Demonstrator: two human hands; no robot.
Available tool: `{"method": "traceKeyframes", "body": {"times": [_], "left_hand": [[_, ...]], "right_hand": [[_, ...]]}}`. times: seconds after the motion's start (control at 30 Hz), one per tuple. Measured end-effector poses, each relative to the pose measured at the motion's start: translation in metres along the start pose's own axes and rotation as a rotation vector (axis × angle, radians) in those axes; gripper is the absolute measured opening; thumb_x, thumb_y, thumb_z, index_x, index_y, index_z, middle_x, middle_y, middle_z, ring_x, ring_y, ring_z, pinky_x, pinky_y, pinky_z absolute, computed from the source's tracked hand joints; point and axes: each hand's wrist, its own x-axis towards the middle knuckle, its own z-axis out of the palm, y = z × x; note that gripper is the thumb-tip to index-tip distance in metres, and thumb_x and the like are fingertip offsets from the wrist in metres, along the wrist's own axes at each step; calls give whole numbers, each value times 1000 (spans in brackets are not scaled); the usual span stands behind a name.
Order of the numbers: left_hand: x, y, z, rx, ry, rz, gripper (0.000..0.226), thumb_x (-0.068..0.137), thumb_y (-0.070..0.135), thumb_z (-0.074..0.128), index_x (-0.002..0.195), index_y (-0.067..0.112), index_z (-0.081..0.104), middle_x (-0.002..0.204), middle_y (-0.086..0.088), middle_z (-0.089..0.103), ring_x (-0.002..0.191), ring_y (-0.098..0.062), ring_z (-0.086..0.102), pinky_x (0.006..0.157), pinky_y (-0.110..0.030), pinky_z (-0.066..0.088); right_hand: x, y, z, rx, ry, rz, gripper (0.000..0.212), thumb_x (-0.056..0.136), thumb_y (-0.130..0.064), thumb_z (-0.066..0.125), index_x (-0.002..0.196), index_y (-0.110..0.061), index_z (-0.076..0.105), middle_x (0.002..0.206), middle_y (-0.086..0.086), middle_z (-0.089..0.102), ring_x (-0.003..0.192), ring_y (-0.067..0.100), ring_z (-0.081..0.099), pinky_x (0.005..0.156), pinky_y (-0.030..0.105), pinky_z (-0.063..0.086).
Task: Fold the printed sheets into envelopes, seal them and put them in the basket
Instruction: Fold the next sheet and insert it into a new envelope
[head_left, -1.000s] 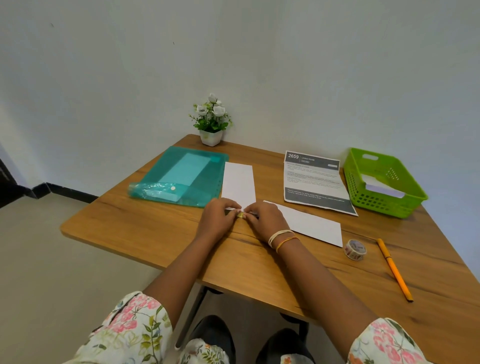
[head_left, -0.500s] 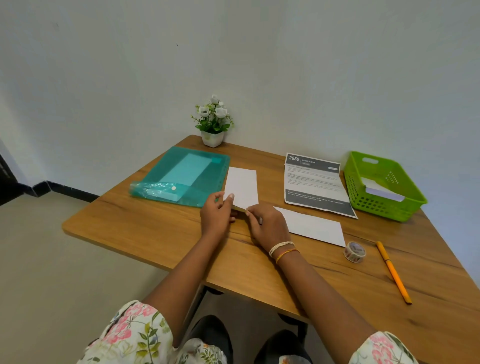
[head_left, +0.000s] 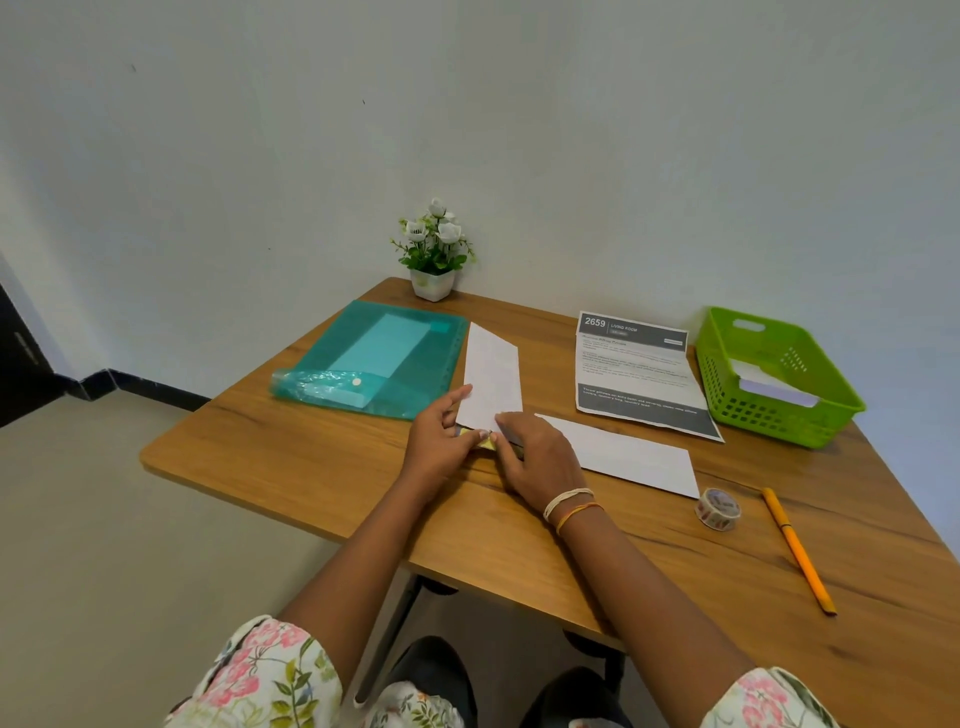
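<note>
A folded white envelope (head_left: 493, 379) lies in the middle of the wooden table (head_left: 322, 467), its far end pointing away from me. My left hand (head_left: 441, 441) pinches its near left corner, where a small patterned piece of tape (head_left: 487, 442) shows at the fingertips. The fingers of my right hand (head_left: 540, 462) lie flat across the envelope's near end. A second folded white sheet (head_left: 634, 457) lies to the right, partly under my right hand. Behind it is a flat printed sheet (head_left: 639, 374). The green basket (head_left: 779, 332) at the far right holds a white envelope (head_left: 774, 387).
A roll of patterned tape (head_left: 718, 509) and an orange pen (head_left: 797, 551) lie to the right of my right wrist. A teal plastic folder (head_left: 374, 358) sits at the left, and a small potted plant (head_left: 434, 249) stands by the wall.
My hands went from pinching together at the envelope's near end to spreading: the left moved up its left edge, the right laid its fingers over the end. The envelope shifted slightly.
</note>
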Motion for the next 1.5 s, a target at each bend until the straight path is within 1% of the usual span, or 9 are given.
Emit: {"method": "traceKeyframes", "body": {"times": [0.23, 0.43, 0.6, 0.77, 0.93, 1.03, 1.2, 1.33, 1.5], "left_hand": [[0, 1, 0, 37, -30, 8, 65, 77, -6, 74, 136, 10, 52, 127, -2, 60, 96, 1, 61, 75, -11, 53], [0, -4, 3, 119, -33, -13, 59, 81, 3, 73, 136, 12, 52, 131, -7, 61, 106, -12, 65, 85, -30, 57], [-4, 2, 6, 127, -15, 2, 65, 85, 0, 68, 143, 18, 45, 111, -7, 69, 71, -9, 70, 60, -19, 56], [-1, 12, 9, -75, -34, -77, 66, 92, 22, 63, 148, 21, 28, 119, -9, 63, 82, -13, 68, 63, -27, 58], [11, 29, 21, -605, -108, -441, 52, 96, 54, 41, 131, 18, 53, 123, -15, 63, 114, -33, 58, 84, -52, 54], [15, 29, 24, -787, -117, -595, 64, 90, 63, 45, 125, 12, 60, 123, -17, 65, 113, -34, 60, 93, -49, 49], [12, 14, 23, -798, -99, -567, 67, 84, 64, 53, 128, 15, 59, 124, -17, 65, 117, -35, 59, 101, -48, 44], [7, 11, 25, -875, -111, -542, 59, 87, 58, 56, 124, 13, 59, 115, -18, 67, 102, -34, 63, 98, -49, 45], [7, 9, 24, -864, -111, -583, 50, 84, 49, 64, 116, 11, 62, 89, -14, 72, 81, -30, 67, 81, -44, 53]], "right_hand": [[-1, -2, -1, -184, 110, -112, 24, 83, -15, 68, 106, -10, 68, 100, 8, 73, 83, 22, 70, 68, 29, 57], [4, -6, 0, -302, 95, -244, 22, 79, -14, 74, 101, -10, 70, 93, 10, 73, 75, 23, 70, 60, 29, 57], [13, -11, -5, -336, 97, -237, 21, 68, -12, 80, 87, -10, 72, 76, 7, 72, 60, 22, 66, 47, 24, 50], [15, -14, -8, -275, 165, -229, 12, 76, -11, 74, 87, -10, 70, 75, 7, 70, 60, 22, 64, 47, 26, 49], [11, -17, -14, -211, 224, -209, 8, 79, -8, 71, 87, -9, 71, 76, 7, 71, 62, 21, 65, 50, 25, 50], [0, -19, -18, -158, 225, -245, 12, 85, -12, 59, 88, -9, 70, 78, 6, 70, 65, 19, 64, 53, 27, 52], [-16, -21, -23, -96, 176, -197, 12, 86, -15, 60, 95, -13, 68, 86, 3, 69, 74, 15, 64, 61, 28, 56], [-21, -27, -25, -57, 192, -197, 12, 84, -13, 63, 95, -13, 68, 88, 3, 71, 77, 14, 65, 72, 24, 56], [-16, -34, -28, -137, 133, -174, 22, 78, -21, 70, 99, -15, 70, 89, 2, 73, 75, 15, 66, 64, 25, 56]]}}
